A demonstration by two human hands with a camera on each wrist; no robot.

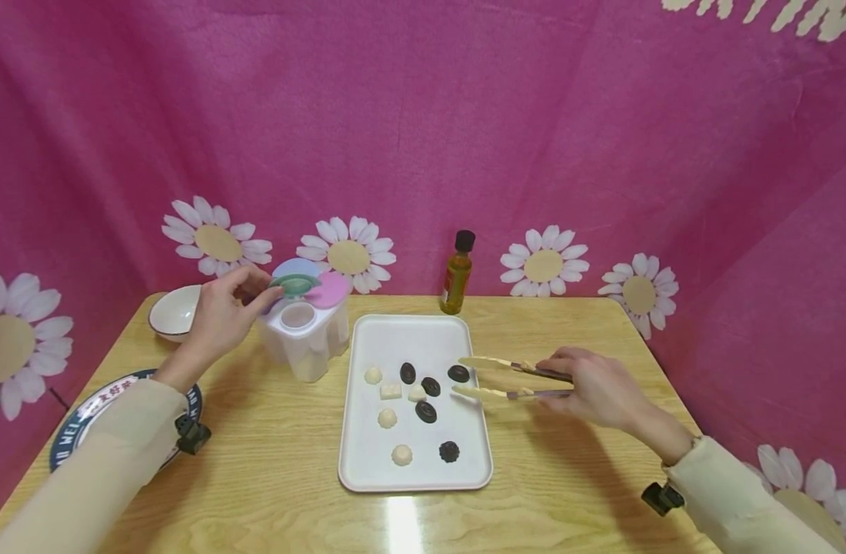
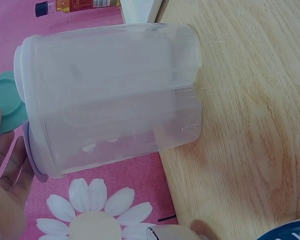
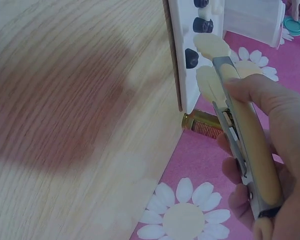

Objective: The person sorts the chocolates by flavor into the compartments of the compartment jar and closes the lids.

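Note:
At the left, my left hand [image 1: 224, 304] holds the raised green lid [image 1: 296, 285] of a translucent container [image 1: 308, 355] by its edge. Below that lid, one round opening of the container shows; its pink lid [image 1: 331, 290] and blue lid [image 1: 294, 268] lie over other compartments. In the left wrist view, a purple lid [image 2: 34, 152] sits by my fingers. My right hand [image 1: 592, 386] grips tongs [image 3: 252, 145], their pale tips spread apart over the right rim of a white tray [image 1: 423, 332]. A dark oval chocolate [image 1: 458, 373] lies close to the tips.
Several more dark chocolates [image 1: 426, 412] and cream-coloured chocolates [image 1: 401, 455] are spread over the tray. Behind it stands an oil bottle [image 1: 456, 277] with a black cap. A white bowl [image 1: 174, 312] and a blue-rimmed plate [image 1: 70, 431] stand at the left, partly behind my left arm.

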